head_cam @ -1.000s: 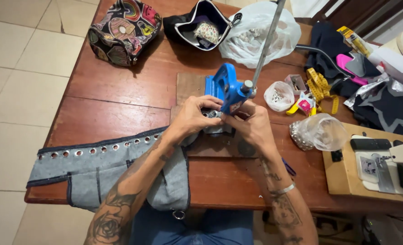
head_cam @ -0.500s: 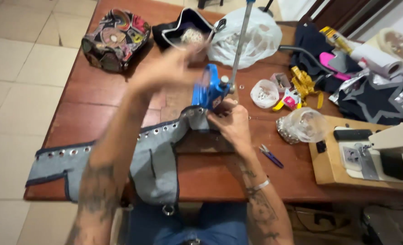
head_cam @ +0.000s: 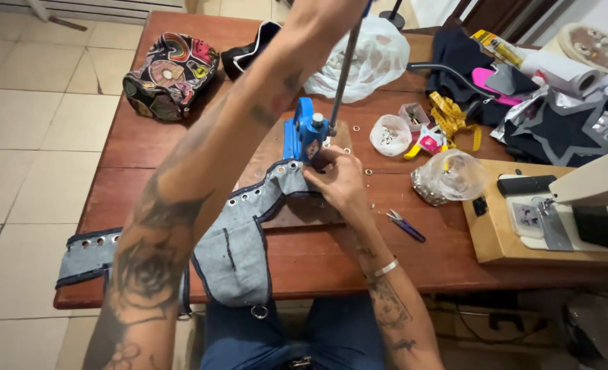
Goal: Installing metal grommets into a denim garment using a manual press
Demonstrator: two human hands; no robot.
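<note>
Pinching the denim [head_cam: 239, 240] against the base of the blue press [head_cam: 302, 136], the right hand [head_cam: 338, 179] is resting with its fingers curled narrow on the cloth just under the tool's head. The left arm is reaching up across the middle of the view toward the press's long lever [head_cam: 342, 75]; its hand is passing out of the top edge, so I cannot tell whether it is gripping the bar. The denim is trailing from the press leftward and nearward — one eyelet-lined strip is hanging over the table's [head_cam: 146, 147] near-left edge, and a flap is drooping off the near edge onto the lap. Right of the hand, small snips [head_cam: 405, 225] are lying just short of a wooden stand [head_cam: 496, 236], with a plastic bag [head_cam: 451, 175] and a small tub [head_cam: 390, 133] crowding the far right. Left of the press the tabletop is lying bare as far as a patterned pouch [head_cam: 170, 74] at the far-left corner.
</note>
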